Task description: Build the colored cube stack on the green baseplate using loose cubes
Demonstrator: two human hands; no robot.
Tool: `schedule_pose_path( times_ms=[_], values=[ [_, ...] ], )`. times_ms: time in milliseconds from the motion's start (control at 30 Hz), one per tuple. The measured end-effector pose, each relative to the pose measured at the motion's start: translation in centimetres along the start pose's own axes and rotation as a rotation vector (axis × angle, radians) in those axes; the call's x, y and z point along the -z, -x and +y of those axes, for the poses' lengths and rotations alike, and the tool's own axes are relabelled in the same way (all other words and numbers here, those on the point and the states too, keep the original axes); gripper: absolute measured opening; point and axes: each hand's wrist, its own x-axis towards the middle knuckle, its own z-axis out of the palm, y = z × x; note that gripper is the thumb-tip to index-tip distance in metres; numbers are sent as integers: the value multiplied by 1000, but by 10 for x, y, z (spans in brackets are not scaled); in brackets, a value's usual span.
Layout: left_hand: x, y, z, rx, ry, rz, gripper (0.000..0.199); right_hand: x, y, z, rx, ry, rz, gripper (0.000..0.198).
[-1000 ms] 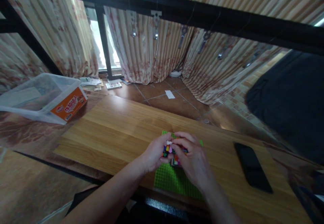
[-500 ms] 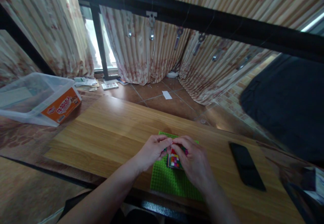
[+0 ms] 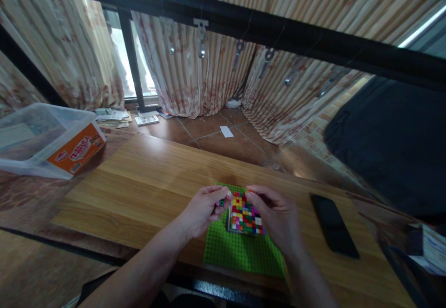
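On the wooden table lies a green studded baseplate (image 3: 240,257). A block of small multicoloured toy bricks (image 3: 245,215) sits on its upper part, mostly in view between my hands. My left hand (image 3: 205,208) is closed around a few small toy bricks (image 3: 222,202); white, purple and green bits show at the fingertips, left of the block. Over the block's upper right corner is my right hand (image 3: 273,212), thumb and forefinger pinched on a small orange-red brick (image 3: 248,192). The right fingers hide part of the block's right side.
A black phone (image 3: 334,224) lies on the wooden table (image 3: 139,182) to the right. At the far left stands a clear plastic bin (image 3: 42,140) with an orange label. Papers (image 3: 113,116) lie beyond the table. A dark bar (image 3: 223,13) crosses above.
My hands were together at the block's upper edge; now they are apart, the right one moved right with a small brick. More of the block shows. The whole view has shifted slightly.
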Motion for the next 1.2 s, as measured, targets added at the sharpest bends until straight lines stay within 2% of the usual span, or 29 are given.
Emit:
schedule_pose_path(
  times_ms=[67, 133, 300, 400, 500, 700, 867, 1200],
  values=[
    [1, -2, 1, -9, -2, 82, 27, 12, -6, 5, -47, 1, 73, 20],
    [2, -3, 0, -24, -12, 141, 26, 26, -11, 11, -59, 53, 86, 25],
    [2, -5, -1, -13, -31, 163, 25, 41, -15, 29, -31, 226, -17, 24],
    [2, -6, -1, -6, -49, 169, 26, 35, -13, 37, -47, 184, -75, 20],
    [2, -8, -1, -1, -64, 164, 26, 23, -12, 46, -72, 45, -46, 15],
    [1, -7, 0, 5, -85, 158, 26, 8, -12, 57, -261, -206, 27, 17],
    [2, -7, -1, -4, -90, 153, 26, 6, -12, 57, -362, -275, 33, 22],
    [4, -9, -5, -2, -77, 164, 28, 4, -11, 57, -383, -311, 13, 24]
  ],
)
